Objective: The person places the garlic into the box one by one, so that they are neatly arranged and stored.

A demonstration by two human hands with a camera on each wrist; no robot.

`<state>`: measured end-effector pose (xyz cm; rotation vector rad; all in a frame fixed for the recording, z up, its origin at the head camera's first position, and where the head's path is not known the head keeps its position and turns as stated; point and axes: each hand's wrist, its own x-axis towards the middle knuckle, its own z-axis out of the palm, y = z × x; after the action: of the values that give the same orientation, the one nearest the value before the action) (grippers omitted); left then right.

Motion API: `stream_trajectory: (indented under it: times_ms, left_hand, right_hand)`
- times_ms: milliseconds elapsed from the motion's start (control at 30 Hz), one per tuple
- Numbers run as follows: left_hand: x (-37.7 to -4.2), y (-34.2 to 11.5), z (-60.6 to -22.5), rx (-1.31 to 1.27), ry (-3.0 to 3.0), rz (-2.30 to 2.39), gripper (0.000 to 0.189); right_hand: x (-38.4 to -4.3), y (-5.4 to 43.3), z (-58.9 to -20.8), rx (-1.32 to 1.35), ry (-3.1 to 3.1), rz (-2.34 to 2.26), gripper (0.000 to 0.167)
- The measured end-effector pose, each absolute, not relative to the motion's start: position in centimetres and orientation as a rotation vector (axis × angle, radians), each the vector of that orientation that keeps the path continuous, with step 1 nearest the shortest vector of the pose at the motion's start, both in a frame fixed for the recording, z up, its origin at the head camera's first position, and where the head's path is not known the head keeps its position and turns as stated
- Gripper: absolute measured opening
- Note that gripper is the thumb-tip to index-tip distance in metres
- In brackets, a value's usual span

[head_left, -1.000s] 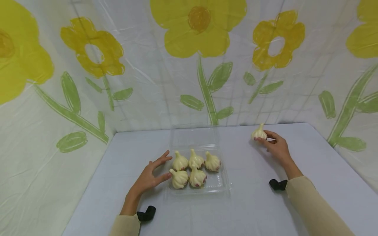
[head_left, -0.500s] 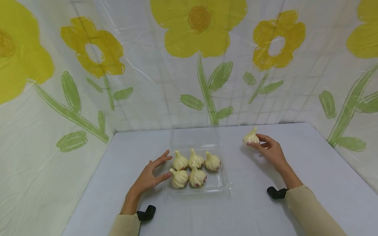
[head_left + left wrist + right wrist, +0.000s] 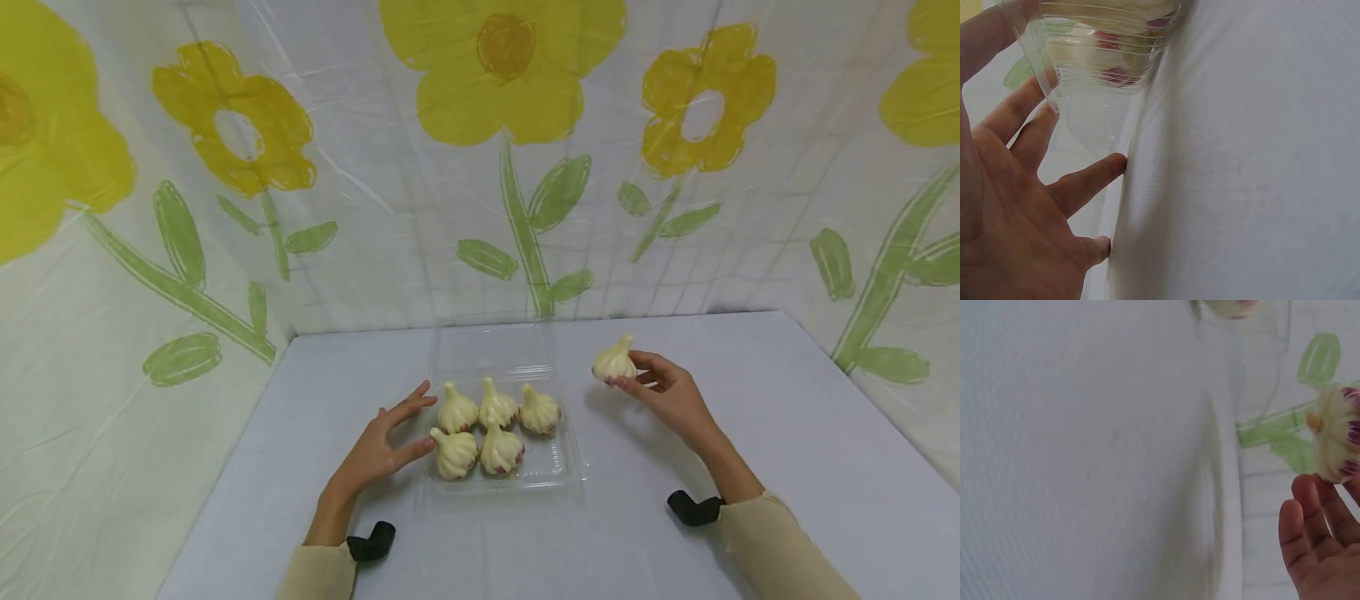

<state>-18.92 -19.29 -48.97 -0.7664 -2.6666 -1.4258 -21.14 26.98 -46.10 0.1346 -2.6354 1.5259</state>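
Between thumb and fingers my right hand (image 3: 670, 402) pinches a garlic bulb (image 3: 614, 363), raised over the table to the right of a clear plastic clamshell box (image 3: 546, 475). The bulb's purple-streaked underside shows in the right wrist view. Several more garlic bulbs (image 3: 499, 450) sit in the box in two rows, three at the back; the front right spot shows bare plastic. My left hand (image 3: 381, 446) is spread at the box's left side, fingertips right at the rim. In the left wrist view its fingers (image 3: 1088, 186) are loosely extended beside the box wall.
The box's clear lid (image 3: 492, 346) lies folded back toward the rear edge of the white table (image 3: 360, 367). Behind it hangs a white curtain (image 3: 390, 250) printed with yellow flowers. A black wrist camera (image 3: 372, 542) is strapped below each hand.
My right hand has carried the garlic bulb left and toward the front, closer to the box. The left hand, the box and the bulbs inside it have stayed in place.
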Motion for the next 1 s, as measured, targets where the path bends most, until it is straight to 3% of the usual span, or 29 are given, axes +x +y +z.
stream_trajectory:
  times_ms: [667,1000]
  left_hand:
    - [-18.9,-19.3,-48.9,-0.758,-2.672,-1.427,0.060]
    - [-18.8,-19.2,-48.6,-0.753,-2.679,-1.433,0.060]
  right_hand:
    - [-18.1,21.9,-45.4,0.573,-2.570,1.547,0.045]
    - [-17.1,20.2,-46.1,0.767,-2.553,1.520,0.046]
